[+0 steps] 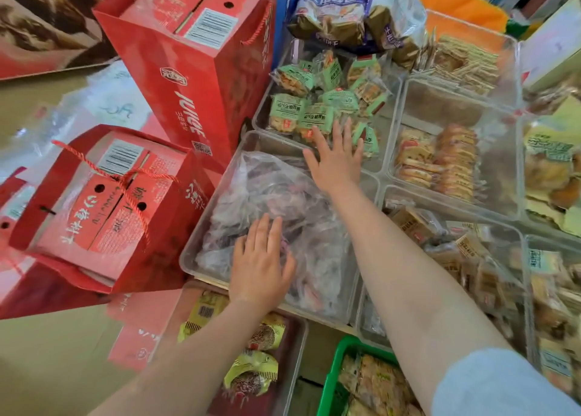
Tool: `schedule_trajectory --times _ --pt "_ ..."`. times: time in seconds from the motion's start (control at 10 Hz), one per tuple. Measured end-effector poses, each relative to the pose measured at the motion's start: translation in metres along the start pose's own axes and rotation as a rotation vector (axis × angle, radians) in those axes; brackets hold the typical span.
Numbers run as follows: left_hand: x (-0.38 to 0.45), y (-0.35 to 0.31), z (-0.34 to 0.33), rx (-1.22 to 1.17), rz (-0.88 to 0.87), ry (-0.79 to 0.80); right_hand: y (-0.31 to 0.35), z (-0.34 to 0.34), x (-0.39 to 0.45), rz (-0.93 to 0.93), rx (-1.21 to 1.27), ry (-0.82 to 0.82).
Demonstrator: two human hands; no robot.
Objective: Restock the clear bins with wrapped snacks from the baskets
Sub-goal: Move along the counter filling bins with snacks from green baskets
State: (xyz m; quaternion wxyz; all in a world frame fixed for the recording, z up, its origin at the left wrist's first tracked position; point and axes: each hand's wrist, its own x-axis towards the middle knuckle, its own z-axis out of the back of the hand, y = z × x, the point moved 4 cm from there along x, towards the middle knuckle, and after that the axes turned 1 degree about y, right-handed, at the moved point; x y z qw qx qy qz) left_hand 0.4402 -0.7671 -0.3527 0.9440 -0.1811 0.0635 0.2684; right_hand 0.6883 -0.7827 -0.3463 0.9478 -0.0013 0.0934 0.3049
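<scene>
A clear bin [248,145] holds clear-wrapped dark snacks [267,189]. My left hand [261,258] lies flat on them with straight fingers. My right hand [338,154] reaches over the bin's far rim, fingers spread, touching green-wrapped snacks [295,107] in the clear bin behind [259,113]. A green basket [333,381] with wrapped snacks stands at the bottom, below my right forearm.
Red juice gift boxes [188,69] [103,208] stand close on the left. More clear bins of biscuits [440,160] and brown packets [465,258] fill the right side. A large bag of snacks [339,9] lies on top at the back. A tray with yellow packets [251,374] sits below.
</scene>
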Motion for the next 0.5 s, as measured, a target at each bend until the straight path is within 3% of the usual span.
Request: schedule_trajectory --times 0.2,0.3,0.4,0.5 --pt "0.002 -0.004 0.005 -0.005 0.006 0.055 -0.011 0.011 0.02 -0.012 0.108 0.17" --pt "0.002 -0.004 0.007 -0.034 0.01 0.061 -0.008 0.023 0.014 0.004 0.178 0.139" --pt "-0.001 -0.004 0.009 -0.049 0.004 0.03 -0.007 0.034 -0.017 -0.024 0.248 -0.12" --pt "0.002 -0.001 0.011 -0.025 0.017 0.028 -0.005 0.032 -0.057 -0.044 0.368 -0.244"
